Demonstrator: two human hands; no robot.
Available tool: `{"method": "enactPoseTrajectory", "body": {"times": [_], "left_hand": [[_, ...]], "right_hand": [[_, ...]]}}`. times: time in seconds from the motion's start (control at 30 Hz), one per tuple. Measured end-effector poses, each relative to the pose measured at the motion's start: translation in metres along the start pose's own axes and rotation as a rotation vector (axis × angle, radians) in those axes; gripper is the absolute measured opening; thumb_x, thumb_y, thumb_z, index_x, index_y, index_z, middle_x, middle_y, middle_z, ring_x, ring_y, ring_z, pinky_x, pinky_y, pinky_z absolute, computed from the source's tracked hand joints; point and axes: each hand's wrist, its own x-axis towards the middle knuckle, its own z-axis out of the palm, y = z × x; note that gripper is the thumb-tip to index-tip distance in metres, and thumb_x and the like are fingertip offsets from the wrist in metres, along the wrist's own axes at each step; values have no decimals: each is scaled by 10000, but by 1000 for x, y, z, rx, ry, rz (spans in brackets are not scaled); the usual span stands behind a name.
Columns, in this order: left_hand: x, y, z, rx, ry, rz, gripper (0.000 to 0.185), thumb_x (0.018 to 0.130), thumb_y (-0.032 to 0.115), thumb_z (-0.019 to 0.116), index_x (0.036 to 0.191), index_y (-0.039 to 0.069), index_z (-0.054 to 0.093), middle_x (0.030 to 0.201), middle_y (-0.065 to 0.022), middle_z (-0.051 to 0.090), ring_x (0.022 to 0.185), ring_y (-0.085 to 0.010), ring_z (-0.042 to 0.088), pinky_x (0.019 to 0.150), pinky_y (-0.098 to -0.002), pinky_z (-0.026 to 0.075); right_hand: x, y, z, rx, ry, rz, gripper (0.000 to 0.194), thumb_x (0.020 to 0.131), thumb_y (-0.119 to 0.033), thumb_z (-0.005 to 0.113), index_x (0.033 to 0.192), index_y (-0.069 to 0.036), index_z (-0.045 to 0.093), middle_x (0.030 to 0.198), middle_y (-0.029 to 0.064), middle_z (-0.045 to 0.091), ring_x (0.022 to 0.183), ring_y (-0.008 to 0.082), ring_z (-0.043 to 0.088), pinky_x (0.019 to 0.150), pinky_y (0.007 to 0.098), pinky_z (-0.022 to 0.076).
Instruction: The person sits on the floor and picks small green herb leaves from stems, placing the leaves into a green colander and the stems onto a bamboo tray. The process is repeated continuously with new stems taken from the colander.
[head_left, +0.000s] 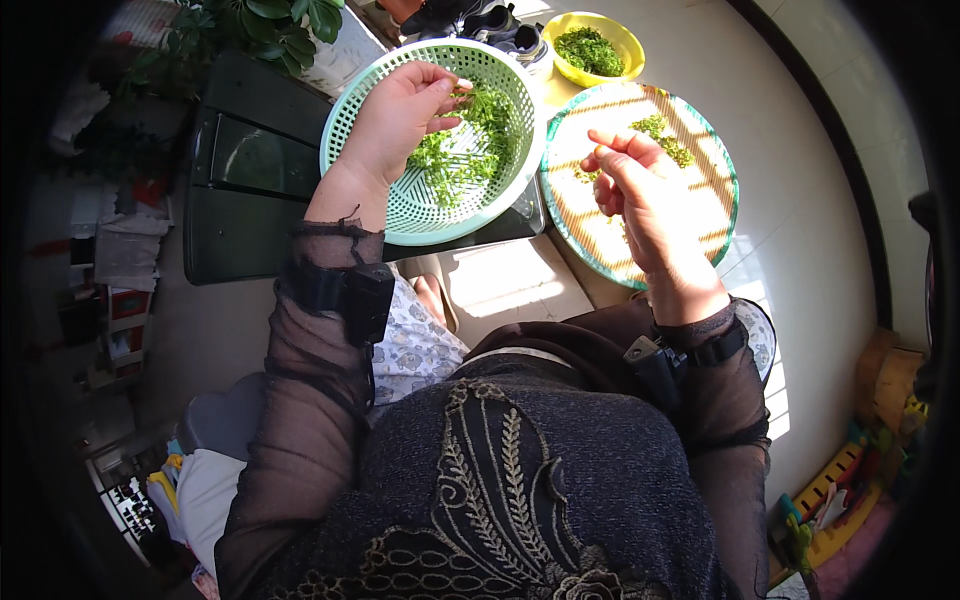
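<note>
My left hand (409, 112) is over a pale green plastic colander (337, 142), its thumb and forefinger pinched on what looks like a thin green sprig (475, 91). Feathery leafy greens (450, 174) lie loose on the colander's slatted bottom. Above a round woven tray (705, 202) with a green rim hovers my right hand (637, 187). Its thumb tip and forefinger are close together; whether a small piece is between them cannot be made out. Small yellow-green bits (664, 139) are spread on the tray, partly hidden by this hand.
Behind the tray stands a yellow bowl (636, 56) of darker greens (590, 51). A dark bench (240, 232) carries the colander. Shoes (502, 26) and a leafy potted plant (270, 26) are at the back. Colourful plastic toys (832, 517) lie at lower right.
</note>
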Motion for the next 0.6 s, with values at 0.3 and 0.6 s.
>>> {"method": "enactPoseTrajectory", "body": {"times": [0.3,0.6], "left_hand": [[-26,10,35,-68,-120,35,155,1020,95,552,1137,11,610,1086,-63,668,980,-114,639,818,-252,575],[-32,3,57,65,-241,150,131,1008,112,602,1088,15,638,1006,-24,651,852,-65,605,712,-202,538]], "right_hand": [[4,9,15,-182,-64,-104,502,896,-104,718,1350,27,548,918,36,636,703,78,582,641,212,499],[6,13,14,-204,-101,-94,412,938,-126,670,1314,19,584,942,47,670,700,71,609,608,210,495]]}}
